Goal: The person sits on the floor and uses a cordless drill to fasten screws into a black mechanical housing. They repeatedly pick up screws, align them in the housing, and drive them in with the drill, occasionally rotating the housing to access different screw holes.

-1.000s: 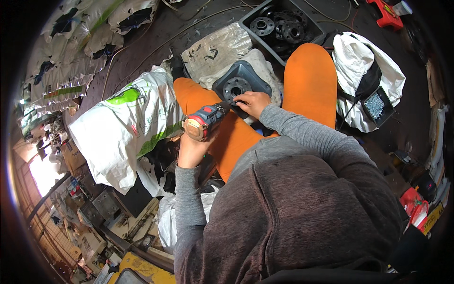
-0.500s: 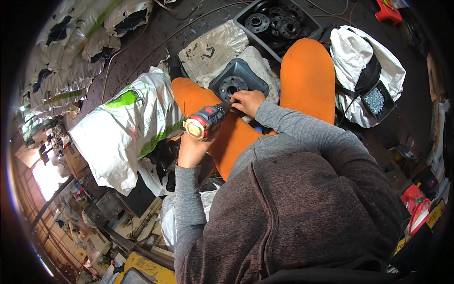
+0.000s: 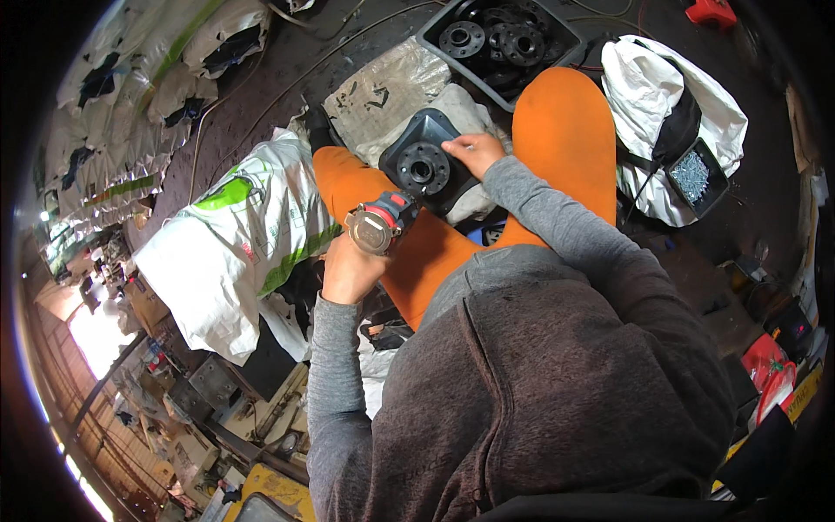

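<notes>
My left hand (image 3: pixel 350 268) grips a cordless drill (image 3: pixel 383 223), red and grey with a round end facing up. Its front end reaches the near edge of a dark round metal flange (image 3: pixel 421 169) with a centre hole and several small holes around it. The flange rests on a dark grey square-cornered plastic part (image 3: pixel 428 123), which lies on white cloth between my knees. My right hand (image 3: pixel 481 155) is closed in a pinch at the flange's far right rim; whatever is between the fingertips is too small to make out.
A grey bin (image 3: pixel 570 48) of dark flanges stands beyond my right knee. On the right, a black tray (image 3: pixel 698 181) of small screws sits by a white sack (image 3: pixel 639 83). A filled white sack (image 3: pixel 226 252) lies left of my legs. Hoses cross the dark floor.
My right hand has moved from the drill's tip to the flange's far right rim. The drill has turned more upright, and the flange part sits at a different angle.
</notes>
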A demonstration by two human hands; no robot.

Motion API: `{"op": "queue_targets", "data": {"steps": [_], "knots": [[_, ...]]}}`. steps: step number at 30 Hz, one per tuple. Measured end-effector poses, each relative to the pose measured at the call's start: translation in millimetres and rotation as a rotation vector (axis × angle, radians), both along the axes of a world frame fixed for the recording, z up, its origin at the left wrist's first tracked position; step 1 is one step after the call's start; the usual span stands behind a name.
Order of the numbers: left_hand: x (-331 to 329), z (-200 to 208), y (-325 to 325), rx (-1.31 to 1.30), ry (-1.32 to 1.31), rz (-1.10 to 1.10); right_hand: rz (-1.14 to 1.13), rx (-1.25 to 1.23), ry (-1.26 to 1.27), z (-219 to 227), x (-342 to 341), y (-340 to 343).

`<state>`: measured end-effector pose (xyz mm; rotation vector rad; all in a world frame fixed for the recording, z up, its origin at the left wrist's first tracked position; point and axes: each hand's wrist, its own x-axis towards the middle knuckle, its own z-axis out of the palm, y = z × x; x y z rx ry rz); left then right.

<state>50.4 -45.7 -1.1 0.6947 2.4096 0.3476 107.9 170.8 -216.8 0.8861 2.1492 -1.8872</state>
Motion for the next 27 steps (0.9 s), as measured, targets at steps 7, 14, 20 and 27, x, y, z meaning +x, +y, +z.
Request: {"op": "queue_targets", "data": {"steps": [7,14,20,27], "knots": [[-11,2,18,-0.057,-0.006,-0.057,0.076,-0.212,-0.008,-12,-2,-7],[-9,0,24,-0.114,-0.024,-0.018,0.118,-0.17,-0.1,-7,-4,-7],[-3,-13,6,-0.141,-0.105,0.012,0.111,-0.152,-0.113,6,-1,-6],[7,-17,12,-0.138,-0.045,0.067,0.085,-0.122,-0.07,-11,-1,-13]]}}
